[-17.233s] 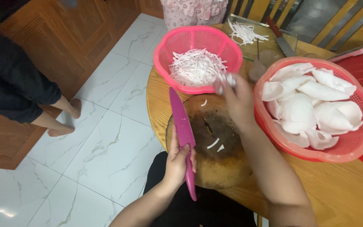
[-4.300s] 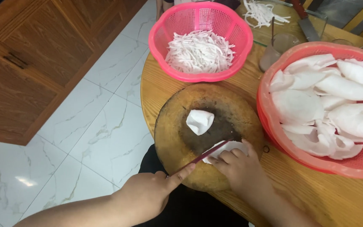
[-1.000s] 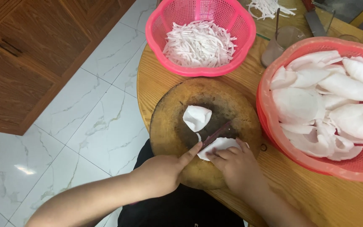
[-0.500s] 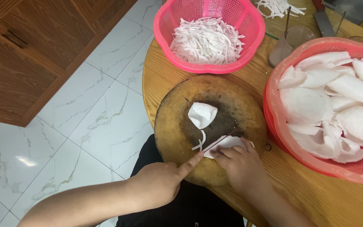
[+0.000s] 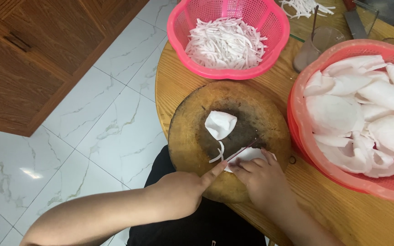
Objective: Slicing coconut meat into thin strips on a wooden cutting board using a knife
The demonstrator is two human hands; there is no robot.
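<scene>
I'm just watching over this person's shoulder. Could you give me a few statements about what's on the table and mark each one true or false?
1. The left hand holds a pink knife. True.
2. The right hand rests inside a basket. False: it presses a white piece on the round wooden board.
3. The small pink basket holds thin white strips. True.
4. The larger red basket is empty. False: it holds broad white slices.

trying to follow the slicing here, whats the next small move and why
Probably another thin cut: the left hand holds the knife on the white piece pinned by the right hand, with only two strips freed. The right fingertips sit close to the blade, so edge them back first.
</scene>
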